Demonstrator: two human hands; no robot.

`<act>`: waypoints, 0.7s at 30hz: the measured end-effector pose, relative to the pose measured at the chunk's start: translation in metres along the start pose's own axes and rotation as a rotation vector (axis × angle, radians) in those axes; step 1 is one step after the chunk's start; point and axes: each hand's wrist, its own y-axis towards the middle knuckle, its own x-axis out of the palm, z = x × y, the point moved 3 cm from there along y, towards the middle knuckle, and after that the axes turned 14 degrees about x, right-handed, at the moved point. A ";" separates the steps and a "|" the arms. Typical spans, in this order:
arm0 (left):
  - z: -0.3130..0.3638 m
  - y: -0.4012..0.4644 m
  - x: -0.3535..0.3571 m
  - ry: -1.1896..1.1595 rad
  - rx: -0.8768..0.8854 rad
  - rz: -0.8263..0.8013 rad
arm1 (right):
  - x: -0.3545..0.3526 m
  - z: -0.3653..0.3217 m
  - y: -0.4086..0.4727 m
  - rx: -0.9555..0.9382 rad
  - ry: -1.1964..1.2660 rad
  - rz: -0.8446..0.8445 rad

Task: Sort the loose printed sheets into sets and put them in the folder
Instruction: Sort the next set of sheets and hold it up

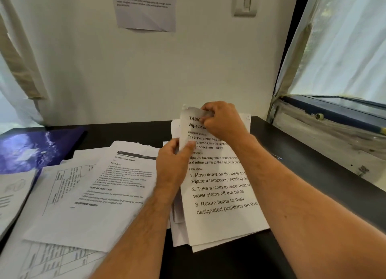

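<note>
A set of printed sheets [221,197] headed with large numbered steps lies on the dark desk [325,174], right of centre. My left hand [173,164] pinches its left edge near the top. My right hand [224,120] pinches the curled top edge of the upper sheet. A spread of loose printed sheets [108,187], some with tables, covers the desk's left half. A shiny blue folder [35,149] lies shut at the far left, partly under those sheets.
The desk stands against a white wall with a taped paper notice [146,9] and a light switch [246,2]. A window sill [334,128] runs along the right. Another sheet [12,193] overhangs the left edge.
</note>
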 end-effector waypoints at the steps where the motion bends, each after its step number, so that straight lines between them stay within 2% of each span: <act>1: -0.001 0.000 0.001 0.029 -0.006 -0.014 | 0.005 0.000 0.000 0.007 -0.015 -0.016; 4: -0.001 0.001 0.001 0.039 -0.029 -0.040 | 0.015 -0.001 -0.005 0.043 -0.021 -0.029; 7: 0.000 0.001 -0.001 0.015 -0.050 -0.040 | 0.008 0.007 -0.016 0.082 -0.004 0.094; 10: -0.003 0.003 -0.008 -0.052 -0.097 0.006 | -0.007 0.032 -0.034 0.221 -0.084 0.270; 12: -0.005 0.006 -0.014 -0.117 -0.134 0.036 | -0.013 0.053 -0.047 0.361 -0.079 0.290; 14: -0.007 0.009 -0.019 -0.146 -0.172 0.054 | -0.015 0.069 -0.055 0.521 0.079 0.138; 18: -0.011 0.013 -0.026 -0.214 -0.260 0.104 | -0.013 0.086 -0.054 0.751 0.464 -0.331; 21: -0.012 0.015 -0.028 -0.316 -0.323 0.115 | -0.013 0.091 -0.051 0.788 0.578 -0.455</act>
